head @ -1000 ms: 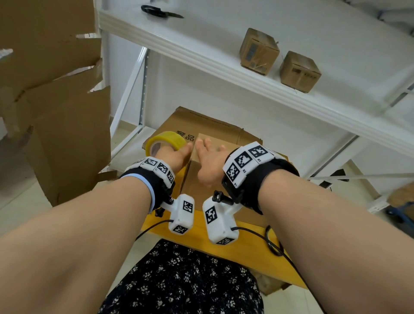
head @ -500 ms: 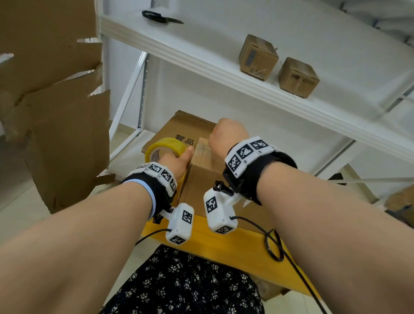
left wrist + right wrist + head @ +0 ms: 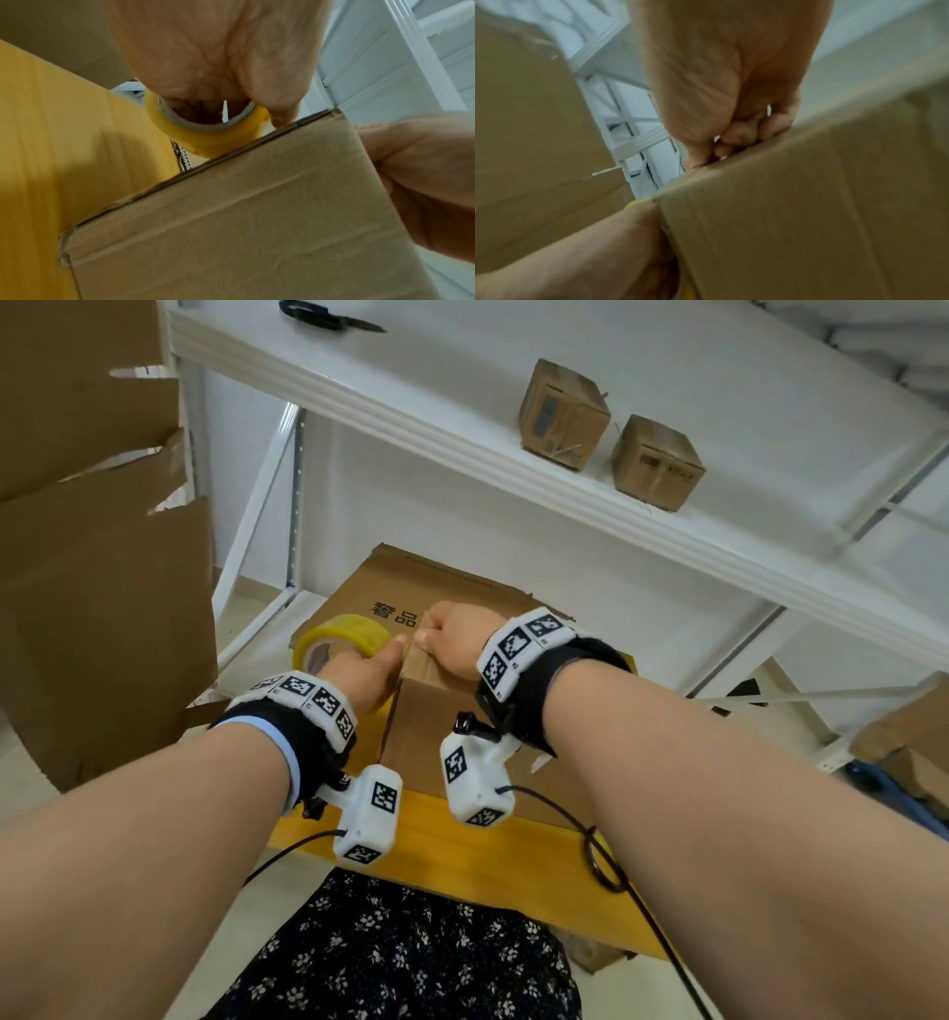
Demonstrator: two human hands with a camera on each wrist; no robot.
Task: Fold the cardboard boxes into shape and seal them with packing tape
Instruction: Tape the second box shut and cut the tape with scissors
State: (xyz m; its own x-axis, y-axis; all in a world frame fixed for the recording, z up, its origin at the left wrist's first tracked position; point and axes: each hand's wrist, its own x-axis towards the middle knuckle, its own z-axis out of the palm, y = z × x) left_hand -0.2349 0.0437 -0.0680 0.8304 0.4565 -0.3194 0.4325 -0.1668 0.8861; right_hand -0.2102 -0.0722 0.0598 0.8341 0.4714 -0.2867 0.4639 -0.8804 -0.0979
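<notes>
A small brown cardboard box (image 3: 436, 711) stands on the yellow table (image 3: 513, 855). My left hand (image 3: 359, 670) grips a yellow tape roll (image 3: 341, 639) against the box's upper left edge. In the left wrist view its fingers reach through the roll's core (image 3: 205, 130) and the thumb lies on the rim next to the box (image 3: 244, 223). My right hand (image 3: 452, 634) sits on the box top, curled into a pinch close to the roll. In the right wrist view its fingertips (image 3: 741, 136) meet at the box's top edge (image 3: 808, 203), apparently on the tape's free end, which is hard to make out.
A flat printed carton (image 3: 436, 582) lies behind the box. The white shelf (image 3: 462, 454) above carries two small taped boxes (image 3: 562, 415) (image 3: 657, 462) and black scissors (image 3: 318, 313). Torn cardboard sheets (image 3: 92, 608) stand at the left. A black cable (image 3: 606, 860) loops on the table.
My right hand went from spread fingers beside the roll to a curled pinch on the box top. The left hand has stayed at the box's left with the roll.
</notes>
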